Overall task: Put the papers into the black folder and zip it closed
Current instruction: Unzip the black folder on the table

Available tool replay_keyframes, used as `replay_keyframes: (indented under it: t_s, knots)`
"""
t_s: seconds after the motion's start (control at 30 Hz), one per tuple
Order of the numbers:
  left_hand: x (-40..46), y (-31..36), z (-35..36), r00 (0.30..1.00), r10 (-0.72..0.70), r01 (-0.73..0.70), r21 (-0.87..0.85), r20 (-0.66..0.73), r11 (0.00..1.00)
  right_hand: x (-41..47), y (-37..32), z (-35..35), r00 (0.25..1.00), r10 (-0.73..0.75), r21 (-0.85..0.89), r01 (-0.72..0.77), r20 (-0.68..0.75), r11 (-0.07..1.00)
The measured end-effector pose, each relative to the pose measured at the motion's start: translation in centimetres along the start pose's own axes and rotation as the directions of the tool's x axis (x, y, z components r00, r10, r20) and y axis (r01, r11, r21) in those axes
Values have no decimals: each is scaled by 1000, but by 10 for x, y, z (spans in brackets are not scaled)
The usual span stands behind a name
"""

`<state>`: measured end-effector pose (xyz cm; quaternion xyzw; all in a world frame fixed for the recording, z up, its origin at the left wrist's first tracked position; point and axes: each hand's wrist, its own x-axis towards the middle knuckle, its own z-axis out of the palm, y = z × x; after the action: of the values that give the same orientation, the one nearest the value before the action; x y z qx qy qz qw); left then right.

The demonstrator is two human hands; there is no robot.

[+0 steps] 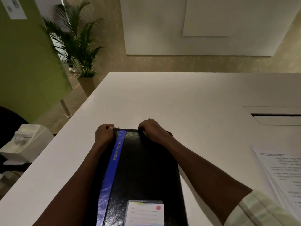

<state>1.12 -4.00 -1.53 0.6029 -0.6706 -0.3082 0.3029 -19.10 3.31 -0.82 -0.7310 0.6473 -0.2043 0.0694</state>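
The papers (pixel 283 173) run off the right edge. Both hands curl their fingers over the black folder's (pixel 143 168) far edge: left hand (pixel 104 133), right hand (pixel 151 129).

The one word that is reading clearly is "PORTFOLIO", standing in gold capitals along the blue stripe (pixel 112 162) that is running down the cover of the black folder (pixel 143 168). A white card (pixel 145 213) in a clear pocket on that cover is carrying lines of print and a red mark, too blurred to read. The papers (pixel 283 175) lying on the tabletop (pixel 187 101) are showing printed lines, also unreadable. A sheet (pixel 13 7) on the green wall is illegible.
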Motion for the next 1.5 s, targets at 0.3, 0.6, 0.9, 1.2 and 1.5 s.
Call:
replay_keyframes:
  t_s: [0.3, 0.6, 0.9, 1.2, 1.5]
  knots:
    - [3, -14, 3, 995, 97, -97, -62, -12, 993, 45, -20, 23, 998, 52, 200, -59, 40, 978]
    - [8, -20, 6, 993, 114, -116, -76, -37, 990, 79, -34, 33, 988, -7, 140, -15, 153, 990]
    - [8, -21, 3, 995, 93, -96, -126, -29, 987, 81, -35, 28, 991, -43, 119, 28, 125, 993]
    - [7, -18, 3, 997, 70, -75, -152, -39, 985, 75, -22, 18, 986, -87, 112, 71, 143, 991]
    - [7, -20, 0, 998, 42, -49, -216, -38, 975, 88, -23, 31, 980, -97, 317, 37, 175, 948]
